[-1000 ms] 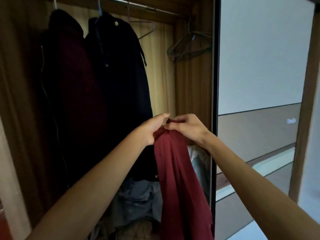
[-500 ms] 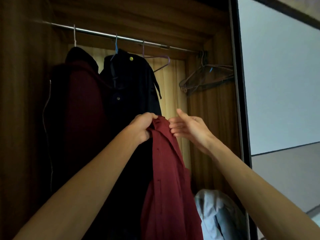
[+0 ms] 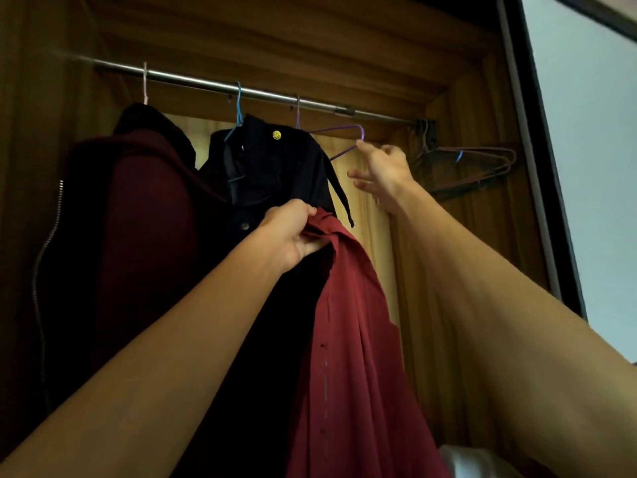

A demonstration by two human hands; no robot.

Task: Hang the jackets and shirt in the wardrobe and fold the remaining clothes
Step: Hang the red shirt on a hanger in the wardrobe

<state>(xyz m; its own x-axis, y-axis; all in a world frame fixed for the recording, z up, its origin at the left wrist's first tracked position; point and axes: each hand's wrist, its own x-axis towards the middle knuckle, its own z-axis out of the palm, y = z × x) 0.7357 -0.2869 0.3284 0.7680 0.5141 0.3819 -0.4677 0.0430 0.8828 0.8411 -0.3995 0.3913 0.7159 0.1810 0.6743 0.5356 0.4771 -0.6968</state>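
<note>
Non-task items, as seen:
- Metal rail: runs L to R under wooden top, slopes down to R in view.
- Pink hanger hook: over rail, L end.
- Blue hanger hook: over rail, approx. mid.
- Bunch of dark wire hangers: R end of rail, close against wood side wall; one has a blue bit.
- Dark frame strip: upright, just R of side wall.
- Pale panel: far R, plain.

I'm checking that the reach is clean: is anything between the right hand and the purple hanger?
Nothing visible. The open right hand has a fingertip at the purple hanger's free end. The dark jacket covers only the hanger's left side, and the left hand holds the red shirt lower down.
</note>
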